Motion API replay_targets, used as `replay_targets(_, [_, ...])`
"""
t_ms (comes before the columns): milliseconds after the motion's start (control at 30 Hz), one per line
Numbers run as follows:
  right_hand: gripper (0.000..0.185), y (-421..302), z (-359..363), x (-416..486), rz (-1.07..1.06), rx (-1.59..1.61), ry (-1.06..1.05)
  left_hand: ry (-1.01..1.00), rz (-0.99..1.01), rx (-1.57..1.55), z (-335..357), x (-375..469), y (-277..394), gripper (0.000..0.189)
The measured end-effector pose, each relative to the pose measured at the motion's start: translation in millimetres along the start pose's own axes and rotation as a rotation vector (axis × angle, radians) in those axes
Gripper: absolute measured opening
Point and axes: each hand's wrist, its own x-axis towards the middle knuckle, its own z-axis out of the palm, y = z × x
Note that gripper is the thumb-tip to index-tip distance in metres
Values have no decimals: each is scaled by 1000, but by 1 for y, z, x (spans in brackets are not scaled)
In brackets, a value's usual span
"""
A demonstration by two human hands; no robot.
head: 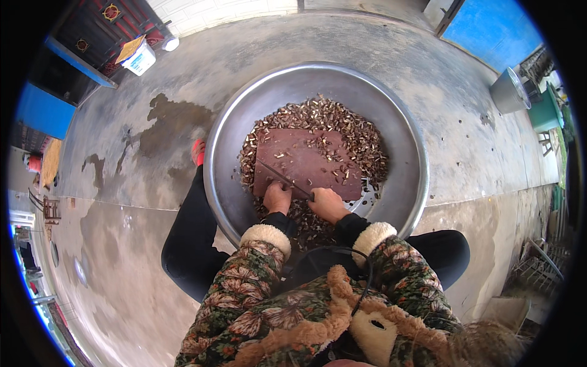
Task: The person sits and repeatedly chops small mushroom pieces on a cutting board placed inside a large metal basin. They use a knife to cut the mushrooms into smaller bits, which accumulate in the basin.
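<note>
A knife (280, 176) lies slantwise over a reddish-brown cutting board (302, 156), its blade pointing to the far left. My right hand (329, 205) grips the dark handle near the board's front edge. Close beside the blade, my left hand (277, 198) has its fingers curled at that same edge; whether a small piece is pinched in them is hidden. Brown chopped pieces (316, 110), some with pale cut faces, surround the board, and a few are scattered on it. Everything sits inside a wide metal basin (403, 137).
The basin stands on a stained concrete floor (467, 151) between my bent legs. A white bucket (140, 59) with something tan on top is at the far left. At right stand a metal bucket (510, 91) and a green tub (545, 110). A dark cord (370, 270) hangs before my jacket.
</note>
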Motion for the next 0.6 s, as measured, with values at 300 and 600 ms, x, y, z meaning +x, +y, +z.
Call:
replay_targets(300, [32,50,-7,27,113,200,-12,88,-102,-64,1,4,5,20])
replay_targets(600, [36,119,-111,20,323,-149,318,-94,1,-247,16,4,14,24])
